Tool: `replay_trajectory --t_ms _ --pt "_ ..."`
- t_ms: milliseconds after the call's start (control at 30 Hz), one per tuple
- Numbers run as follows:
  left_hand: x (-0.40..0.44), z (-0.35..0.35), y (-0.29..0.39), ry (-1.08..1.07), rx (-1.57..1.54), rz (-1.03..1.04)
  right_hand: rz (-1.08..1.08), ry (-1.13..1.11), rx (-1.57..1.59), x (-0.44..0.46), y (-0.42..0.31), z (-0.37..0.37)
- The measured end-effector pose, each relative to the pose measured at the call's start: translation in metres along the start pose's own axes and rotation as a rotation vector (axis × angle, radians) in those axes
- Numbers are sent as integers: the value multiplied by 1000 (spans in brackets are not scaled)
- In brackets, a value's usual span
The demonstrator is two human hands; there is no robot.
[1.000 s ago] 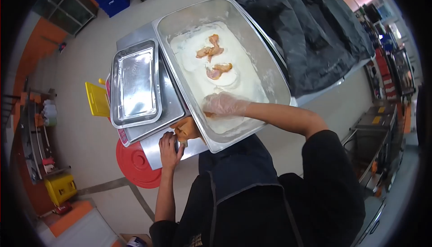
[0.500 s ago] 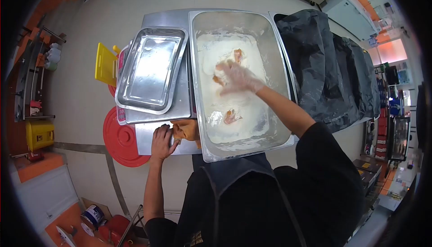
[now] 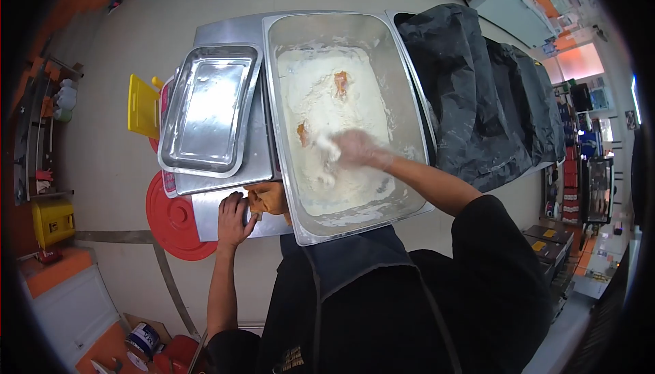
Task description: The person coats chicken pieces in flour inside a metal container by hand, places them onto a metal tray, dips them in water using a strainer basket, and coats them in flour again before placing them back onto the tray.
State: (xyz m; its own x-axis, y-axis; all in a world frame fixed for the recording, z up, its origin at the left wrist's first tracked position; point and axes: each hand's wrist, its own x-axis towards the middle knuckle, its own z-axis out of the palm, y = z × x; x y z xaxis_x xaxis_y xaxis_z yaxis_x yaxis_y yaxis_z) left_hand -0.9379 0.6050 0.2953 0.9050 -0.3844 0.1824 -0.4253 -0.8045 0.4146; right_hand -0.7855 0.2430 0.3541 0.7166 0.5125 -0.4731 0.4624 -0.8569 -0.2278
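A deep steel pan [image 3: 412,101] holds a bed of white flour [image 3: 307,94]. On the flour lie an orange-pink piece of raw meat [image 3: 341,82], which looks like chicken, and a second piece [image 3: 302,134] at the left. My right hand [image 3: 358,149], whitened with flour, is over the middle of the pan and smeared by motion. A whitish, flour-covered lump [image 3: 327,147] is at its fingertips; whether they grip it cannot be seen. My left hand [image 3: 234,218] rests on the steel table with fingers extended, beside an orange cloth [image 3: 267,199].
A shallow steel tray [image 3: 210,111] sits left of the pan, on another steel surface. Black plastic sheeting [image 3: 454,94] covers things to the right. A red round lid [image 3: 170,214] and a yellow board [image 3: 143,106] are at the far left.
My right hand has moved toward me, down the pan. The lower meat piece no longer shows its orange colour there. The view has shifted slightly; my left hand stays by the cloth.
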Motion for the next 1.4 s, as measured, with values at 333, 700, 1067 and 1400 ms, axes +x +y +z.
replay_trajectory --t_ms 333,700,1067,1400 --pt "1 -5 2 34 -12 -29 72 549 -113 53 -14 -41" --pt "-1 1 1 36 -10 -22 -323 -7 298 -21 -46 64" --pt "0 0 0 38 -19 -17 143 -118 227 -66 -32 36" --pt "-2 0 -2 35 -36 -42 -15 179 129 16 -16 -6"
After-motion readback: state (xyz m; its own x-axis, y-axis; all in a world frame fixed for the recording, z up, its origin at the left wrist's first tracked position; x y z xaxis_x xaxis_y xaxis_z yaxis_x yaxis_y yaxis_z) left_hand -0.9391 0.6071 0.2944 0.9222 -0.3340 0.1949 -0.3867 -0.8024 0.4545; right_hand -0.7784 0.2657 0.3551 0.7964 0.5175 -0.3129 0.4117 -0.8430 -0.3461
